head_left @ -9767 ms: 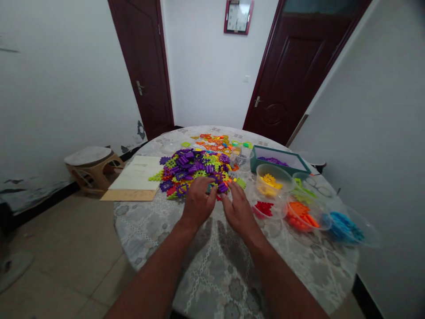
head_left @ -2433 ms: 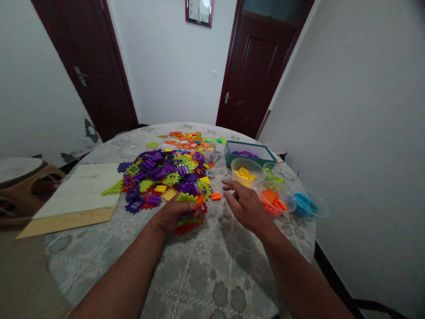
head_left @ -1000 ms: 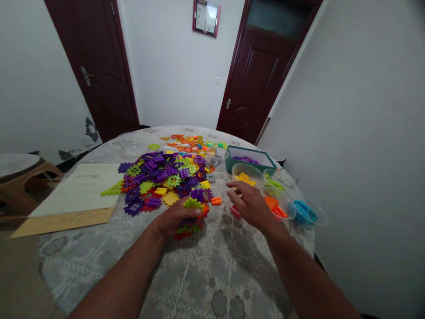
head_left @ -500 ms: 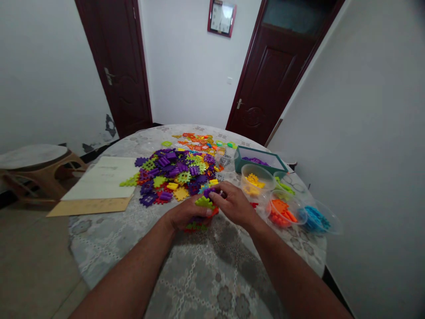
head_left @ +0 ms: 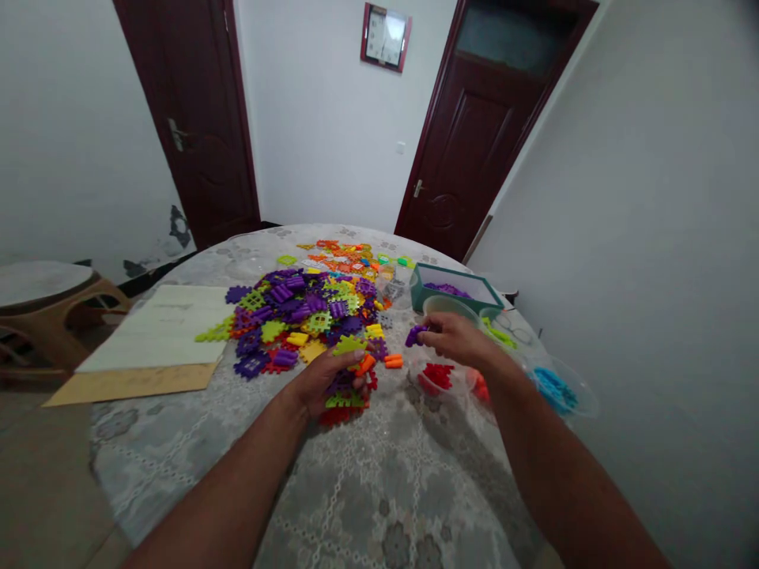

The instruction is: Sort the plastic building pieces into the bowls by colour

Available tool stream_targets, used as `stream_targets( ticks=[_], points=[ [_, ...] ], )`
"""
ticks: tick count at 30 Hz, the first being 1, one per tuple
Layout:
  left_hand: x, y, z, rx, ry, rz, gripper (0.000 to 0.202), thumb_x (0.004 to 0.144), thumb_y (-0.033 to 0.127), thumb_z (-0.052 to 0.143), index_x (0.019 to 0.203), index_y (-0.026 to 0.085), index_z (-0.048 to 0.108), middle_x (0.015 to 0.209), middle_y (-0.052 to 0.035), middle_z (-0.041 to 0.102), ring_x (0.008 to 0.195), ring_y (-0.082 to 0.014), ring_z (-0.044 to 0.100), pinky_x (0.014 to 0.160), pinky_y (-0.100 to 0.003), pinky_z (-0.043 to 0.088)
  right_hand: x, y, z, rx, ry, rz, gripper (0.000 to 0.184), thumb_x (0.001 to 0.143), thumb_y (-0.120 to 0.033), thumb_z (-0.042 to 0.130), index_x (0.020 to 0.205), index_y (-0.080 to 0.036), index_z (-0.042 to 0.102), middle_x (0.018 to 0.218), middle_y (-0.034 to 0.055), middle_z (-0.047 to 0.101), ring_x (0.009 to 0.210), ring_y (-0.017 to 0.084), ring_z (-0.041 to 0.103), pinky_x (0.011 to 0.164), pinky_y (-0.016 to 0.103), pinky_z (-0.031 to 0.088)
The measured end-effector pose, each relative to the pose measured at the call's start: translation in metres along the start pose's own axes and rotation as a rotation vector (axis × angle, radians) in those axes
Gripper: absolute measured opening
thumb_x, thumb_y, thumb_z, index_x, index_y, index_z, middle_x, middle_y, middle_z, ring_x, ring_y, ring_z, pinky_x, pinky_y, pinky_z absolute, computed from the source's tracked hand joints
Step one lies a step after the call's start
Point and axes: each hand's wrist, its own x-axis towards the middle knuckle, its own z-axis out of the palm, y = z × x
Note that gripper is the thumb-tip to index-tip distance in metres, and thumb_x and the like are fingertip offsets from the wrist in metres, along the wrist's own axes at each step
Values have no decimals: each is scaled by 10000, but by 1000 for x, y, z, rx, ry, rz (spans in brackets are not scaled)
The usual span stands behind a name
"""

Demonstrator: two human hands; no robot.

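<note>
My left hand (head_left: 325, 378) is closed at the front edge of the pile. A lime-green toothed building piece (head_left: 349, 344) and an orange piece (head_left: 366, 364) show at its fingers. Below them, green notched pieces (head_left: 345, 401) and red ones (head_left: 337, 416) lie against the hand; whether all are joined is hard to tell. To the right, my right hand (head_left: 455, 335) pinches a purple ridged building piece (head_left: 416, 336) above the table. A clear tub of red pieces (head_left: 436, 378) stands just below that hand. The right forearm partly covers a tub of orange pieces (head_left: 481, 386).
A heap of mixed toothed pieces (head_left: 302, 304) covers the middle left. Behind the right hand stands a green-rimmed box (head_left: 492, 304) with purple pieces. A tub of blue pieces (head_left: 556, 390) sits near the right edge. White board sheets (head_left: 160, 324) lie left.
My right hand has moved right, away from my left hand, carrying the purple piece. The tub of red pieces has come into view. My left hand stays by the green and orange pieces.
</note>
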Motion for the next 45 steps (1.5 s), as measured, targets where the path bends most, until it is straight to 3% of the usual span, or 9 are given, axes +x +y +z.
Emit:
stream_targets(
  ticks=[3, 6, 9, 14, 19, 25, 29, 35, 45],
  points=[
    [-1, 0, 0, -6, 9, -2, 310, 846, 442, 804, 877, 165, 668, 653, -18, 584, 644, -226, 671, 665, -377, 606, 26, 26, -25, 83, 237, 157, 167, 862, -272, 688, 957, -166, 776, 673, 0, 692, 539, 128, 594, 499, 221, 410],
    [-2, 1, 1, -29, 12, -6, 290, 832, 401, 813, 953, 171, 684, 653, -11, 584, 647, -226, 674, 669, -381, 610, 46, 45, -42, 125, 541, 218, 385, 893, -278, 649, 1228, -106, 727, 900, 84, 775, 592, 128, 638, 549, 239, 485],
    [-3, 2, 1, -41, 4, -3, 335, 810, 347, 819, 1074, 184, 695, 646, -2, 588, 630, -224, 665, 668, -386, 607, 44, 48, -40, 145, 624, 209, 487, 940, -323, 580, 1362, -93, 658, 1067, 138, 776, 665, 144, 683, 587, 263, 531],
    [-2, -1, 1, -5, -31, 14, 230, 781, 281, 804, 945, 160, 697, 634, -20, 590, 609, -205, 635, 656, -360, 576, 4, 12, 10, 233, 454, 26, 321, 944, -350, 574, 1137, -174, 760, 996, 75, 779, 731, 175, 720, 620, 275, 546],
    [-3, -2, 3, 69, -77, 51, 163, 766, 239, 773, 876, 144, 699, 627, -27, 595, 582, -168, 587, 645, -325, 541, -30, -41, 68, 161, 282, -154, 272, 984, -306, 585, 1166, -211, 764, 1005, 65, 769, 806, 193, 707, 773, 337, 561],
    [-3, -2, 3, 109, -6, 54, 212, 697, 202, 789, 886, 152, 706, 663, -28, 641, 551, -144, 579, 568, -266, 496, -31, -66, 98, 93, 250, -360, 271, 959, -178, 605, 1190, -223, 739, 1144, 98, 740, 1075, 243, 680, 991, 399, 523],
    [-1, -5, 2, 88, -5, 59, 197, 679, 188, 803, 839, 148, 695, 657, -26, 639, 554, -146, 591, 585, -274, 520, -29, -66, 103, 214, 212, -273, 256, 929, -193, 620, 1157, -227, 732, 1045, 61, 738, 976, 222, 680, 906, 368, 542],
    [-2, -4, 4, 42, -22, 58, 279, 744, 285, 871, 918, 152, 698, 666, -20, 645, 540, -137, 576, 590, -282, 534, -26, -60, 107, 634, 117, -18, 182, 919, -338, 630, 1042, -221, 695, 881, -3, 705, 634, 137, 604, 555, 258, 480],
    [3, 1, -2, -193, -104, -4, 494, 923, 597, 703, 968, 105, 722, 633, -65, 636, 616, -207, 649, 674, -338, 580, -25, -48, 118, 1026, 147, 115, 389, 849, -428, 730, 1152, -199, 646, 646, -51, 638, 532, 128, 583, 504, 236, 486]
  ],
)
